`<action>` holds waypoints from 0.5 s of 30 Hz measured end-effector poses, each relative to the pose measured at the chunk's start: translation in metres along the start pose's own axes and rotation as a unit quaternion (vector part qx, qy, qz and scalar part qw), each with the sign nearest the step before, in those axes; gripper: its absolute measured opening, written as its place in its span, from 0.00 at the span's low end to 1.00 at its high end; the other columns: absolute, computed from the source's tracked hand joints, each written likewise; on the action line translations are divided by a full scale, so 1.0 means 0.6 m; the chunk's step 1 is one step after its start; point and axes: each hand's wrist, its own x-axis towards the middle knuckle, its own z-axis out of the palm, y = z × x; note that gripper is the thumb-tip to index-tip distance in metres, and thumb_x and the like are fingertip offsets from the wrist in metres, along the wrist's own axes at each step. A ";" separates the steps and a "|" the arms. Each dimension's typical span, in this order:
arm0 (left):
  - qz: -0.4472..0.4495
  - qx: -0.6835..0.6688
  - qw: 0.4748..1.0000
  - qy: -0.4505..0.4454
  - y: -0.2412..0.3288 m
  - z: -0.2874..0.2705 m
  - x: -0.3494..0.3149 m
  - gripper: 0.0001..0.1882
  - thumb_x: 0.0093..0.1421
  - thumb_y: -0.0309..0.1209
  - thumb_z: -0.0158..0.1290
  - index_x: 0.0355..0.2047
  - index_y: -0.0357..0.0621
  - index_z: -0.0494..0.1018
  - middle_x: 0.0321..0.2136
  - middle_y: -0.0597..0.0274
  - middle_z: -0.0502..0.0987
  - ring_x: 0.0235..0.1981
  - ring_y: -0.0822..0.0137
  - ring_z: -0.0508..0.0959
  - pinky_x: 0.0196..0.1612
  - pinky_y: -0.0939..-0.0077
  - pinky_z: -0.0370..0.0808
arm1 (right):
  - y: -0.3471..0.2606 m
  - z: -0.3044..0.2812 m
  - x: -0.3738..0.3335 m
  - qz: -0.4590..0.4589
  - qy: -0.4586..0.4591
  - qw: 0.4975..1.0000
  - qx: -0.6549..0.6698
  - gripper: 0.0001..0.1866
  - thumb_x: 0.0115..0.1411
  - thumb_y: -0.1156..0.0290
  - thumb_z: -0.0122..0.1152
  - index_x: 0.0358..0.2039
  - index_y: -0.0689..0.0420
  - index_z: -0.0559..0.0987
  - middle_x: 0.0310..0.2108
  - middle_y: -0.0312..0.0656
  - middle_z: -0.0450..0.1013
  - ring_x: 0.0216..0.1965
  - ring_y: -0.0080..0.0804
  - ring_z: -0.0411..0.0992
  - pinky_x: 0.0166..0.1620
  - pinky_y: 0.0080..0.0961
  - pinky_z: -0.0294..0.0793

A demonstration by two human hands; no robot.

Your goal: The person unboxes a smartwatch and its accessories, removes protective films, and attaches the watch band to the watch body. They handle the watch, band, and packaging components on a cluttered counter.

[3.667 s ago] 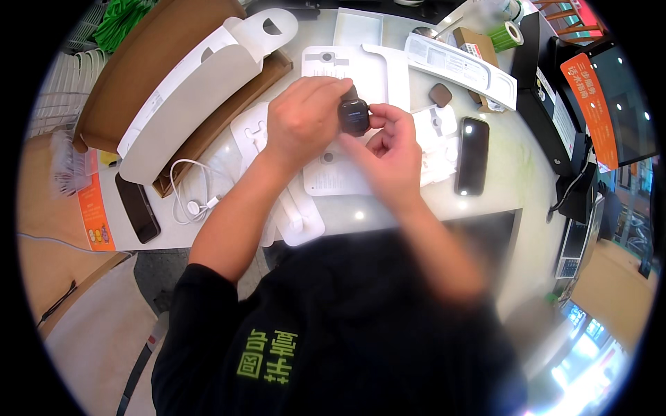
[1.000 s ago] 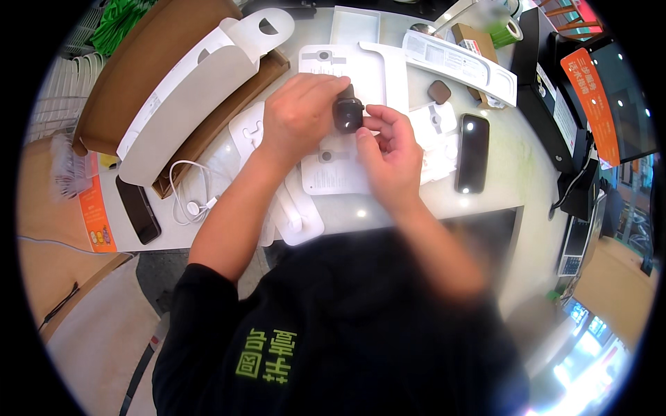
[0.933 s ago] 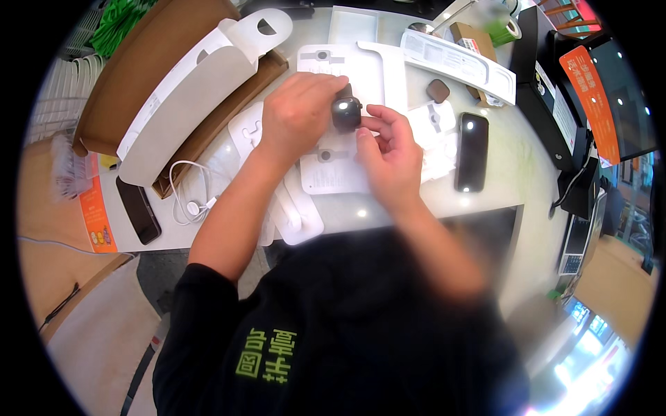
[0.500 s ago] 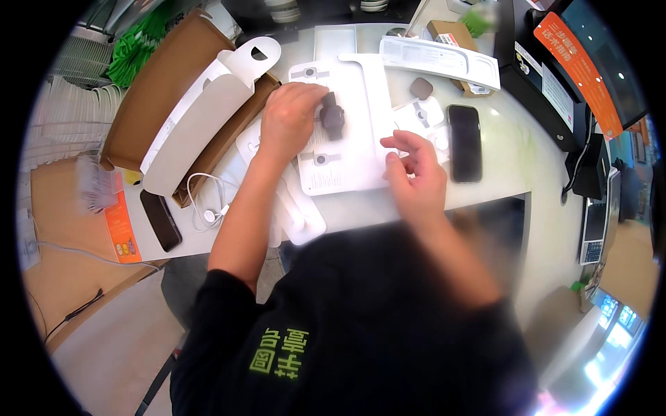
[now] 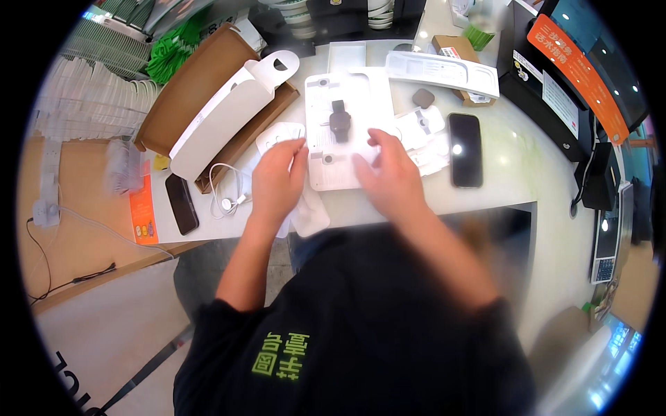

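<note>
Both hands have let go of the small dark watch body (image 5: 340,122), which a moment ago sat pinched between them and now lies alone on the white packaging tray (image 5: 347,97) on the counter (image 5: 506,173), just beyond the fingertips of both hands. Neither grip holds anything: the left hand (image 5: 276,177) lies released with its fingers spread over the tray's left edge and the white paper insert (image 5: 281,133) beside it, and the right hand (image 5: 390,172) rests open, palm down, on the tray's right side, blurred with motion. Left of the left hand, a coiled white charging cable (image 5: 225,194) and a black phone (image 5: 182,203) lie near a white sleeve (image 5: 229,114) propped in a brown cardboard box (image 5: 191,83). Right of the right hand sits a second black phone (image 5: 465,150), and beyond it a small grey pebble-shaped piece (image 5: 422,98) and a long white tray (image 5: 444,71).
</note>
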 end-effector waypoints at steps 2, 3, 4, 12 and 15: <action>0.053 0.053 0.997 0.014 0.008 -0.005 -0.061 0.09 0.60 0.26 0.57 0.40 0.36 0.78 0.38 0.49 0.81 0.40 0.48 0.80 0.44 0.60 0.76 | -0.012 0.037 0.028 -0.060 0.020 0.991 -0.118 0.32 0.53 0.63 0.71 0.54 0.67 0.71 0.40 0.49 0.74 0.35 0.41 0.75 0.36 0.32 0.75; 0.052 0.076 0.996 0.004 0.016 -0.009 -0.090 0.09 0.60 0.25 0.57 0.40 0.36 0.77 0.38 0.48 0.81 0.39 0.48 0.80 0.44 0.59 0.76 | -0.015 0.055 0.043 -0.094 0.028 0.981 -0.170 0.35 0.51 0.60 0.73 0.54 0.68 0.71 0.39 0.49 0.73 0.36 0.42 0.74 0.37 0.34 0.74; 0.069 0.077 0.995 0.009 0.012 -0.007 -0.120 0.10 0.59 0.26 0.59 0.41 0.36 0.78 0.39 0.48 0.80 0.41 0.48 0.80 0.46 0.59 0.76 | -0.013 0.070 0.052 -0.093 0.017 0.973 -0.211 0.42 0.48 0.55 0.75 0.55 0.71 0.70 0.40 0.50 0.72 0.35 0.41 0.72 0.37 0.36 0.70; 0.039 0.167 0.984 -0.040 0.015 -0.013 -0.191 0.20 0.56 0.31 0.64 0.47 0.36 0.77 0.54 0.46 0.75 0.57 0.46 0.74 0.59 0.56 0.70 | -0.004 0.102 0.085 -0.023 -0.053 0.958 -0.282 0.36 0.55 0.59 0.68 0.57 0.71 0.67 0.38 0.52 0.73 0.39 0.48 0.74 0.41 0.40 0.74; 0.068 0.138 0.987 -0.034 -0.006 -0.019 -0.179 0.17 0.57 0.28 0.62 0.46 0.36 0.77 0.52 0.48 0.76 0.55 0.46 0.75 0.58 0.56 0.71 | -0.001 0.096 0.094 -0.006 -0.080 0.966 -0.246 0.23 0.59 0.76 0.52 0.53 0.75 0.69 0.39 0.59 0.74 0.40 0.53 0.75 0.41 0.42 0.77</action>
